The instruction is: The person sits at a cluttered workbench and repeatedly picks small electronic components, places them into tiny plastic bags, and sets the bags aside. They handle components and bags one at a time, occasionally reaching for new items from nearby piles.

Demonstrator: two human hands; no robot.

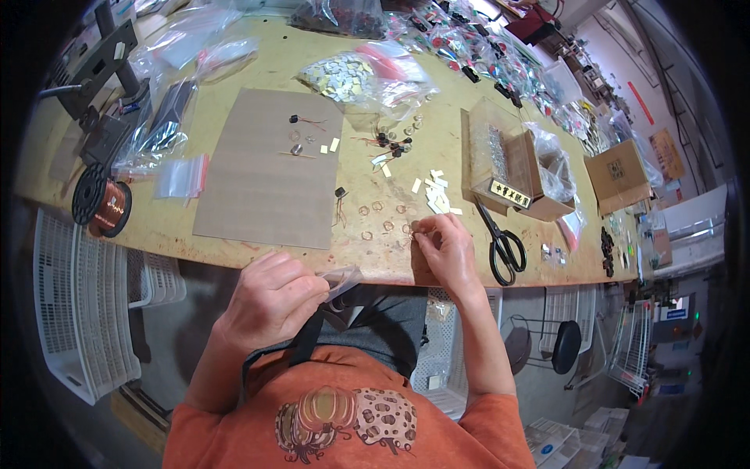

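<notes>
Head view: the right hand (447,248) pinched a small wire ring (408,228) on the worktop (234,62) near its front edge. The left hand (275,295) gripped a clear bag (341,277). Bagging the ring probably required a secure lift first.

The right hand (444,248) is covering whatever its fingertips are pinching at the table (234,31) edge — too small to tell. The left hand (269,297) is closing over most of a clear plastic bag (341,278), hiding its contents. The small rings (378,216) beside the fingers are showing only as faint outlines. The picture's dark rim is cutting off the white basket (70,305) and the black stand (101,66) — their outer parts are lying out of sight.
</notes>
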